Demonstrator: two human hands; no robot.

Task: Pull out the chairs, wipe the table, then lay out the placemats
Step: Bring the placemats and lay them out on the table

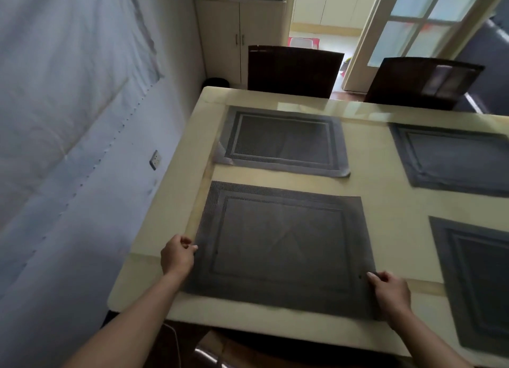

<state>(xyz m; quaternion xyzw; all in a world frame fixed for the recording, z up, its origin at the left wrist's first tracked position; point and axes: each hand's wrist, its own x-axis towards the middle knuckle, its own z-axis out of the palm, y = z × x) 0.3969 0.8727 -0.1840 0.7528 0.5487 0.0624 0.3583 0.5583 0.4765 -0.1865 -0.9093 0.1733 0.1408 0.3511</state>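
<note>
A grey woven placemat (281,246) lies flat on the cream table (369,186) at the near left. My left hand (177,256) pinches its left edge, and my right hand (389,287) pinches its right edge near the front corner. A second placemat (281,141) lies at the far left, with its near right corner curled up. A third placemat (454,161) sits at the far right. The fourth placemat (479,285) is at the near right, cut off by the frame. Two dark chairs (293,70) (421,82) stand at the table's far side.
A wall draped in a white sheet (68,119) runs close along the table's left edge, with a socket (155,159) on it. A cream cabinet (239,37) and a small black bin (217,82) stand in the far corner. A glazed door (407,31) is behind the chairs.
</note>
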